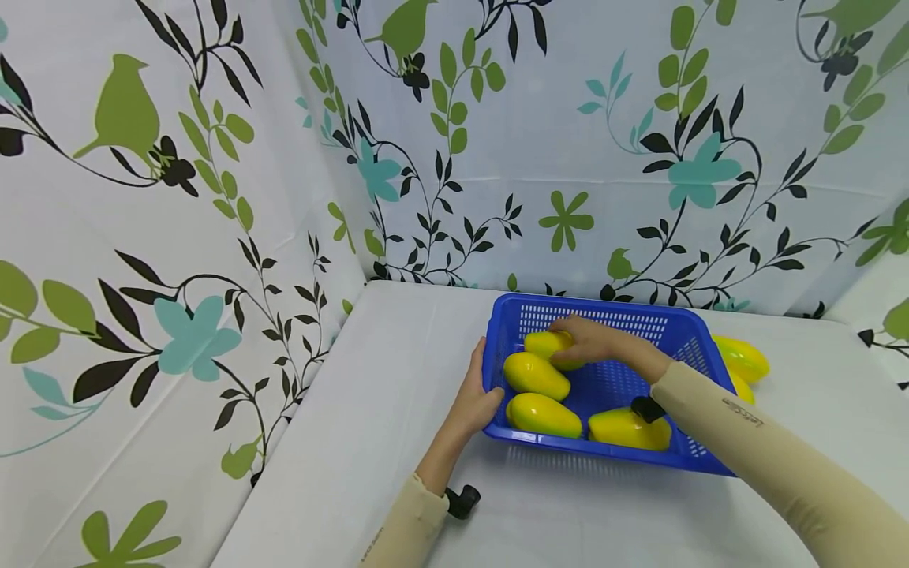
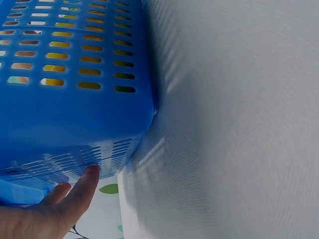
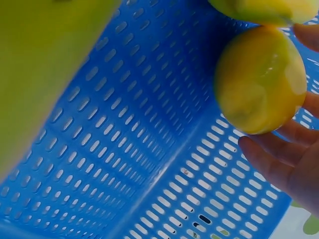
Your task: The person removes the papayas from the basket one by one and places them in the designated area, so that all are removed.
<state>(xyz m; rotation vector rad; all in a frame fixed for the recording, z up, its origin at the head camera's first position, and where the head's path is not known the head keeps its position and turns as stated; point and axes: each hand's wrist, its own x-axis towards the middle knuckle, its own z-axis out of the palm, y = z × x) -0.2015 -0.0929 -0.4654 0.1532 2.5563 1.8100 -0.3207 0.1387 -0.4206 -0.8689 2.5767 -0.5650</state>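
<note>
A blue plastic basket (image 1: 618, 454) with slotted walls stands on the white table. My left hand (image 1: 474, 398) grips its left rim, thumb on top; in the left wrist view its fingers (image 2: 82, 196) lie along the outer wall. Inside, my right hand (image 1: 596, 341) holds a yellow mango (image 1: 543, 344) at the back left corner. The right wrist view shows fingers and thumb around this mango (image 3: 261, 82). Two mangoes lie along the left side, a middle one (image 1: 536, 375) and a front one (image 1: 545, 416). Another mango (image 1: 628, 428) sits at the front, under the right wrist.
Outside the basket's right wall, more mangoes (image 1: 742, 359) lie on the white tabletop (image 1: 355, 442), partly hidden by the basket and right sleeve. A curtain (image 1: 568, 142) printed with leaves and birds hangs behind and at the left.
</note>
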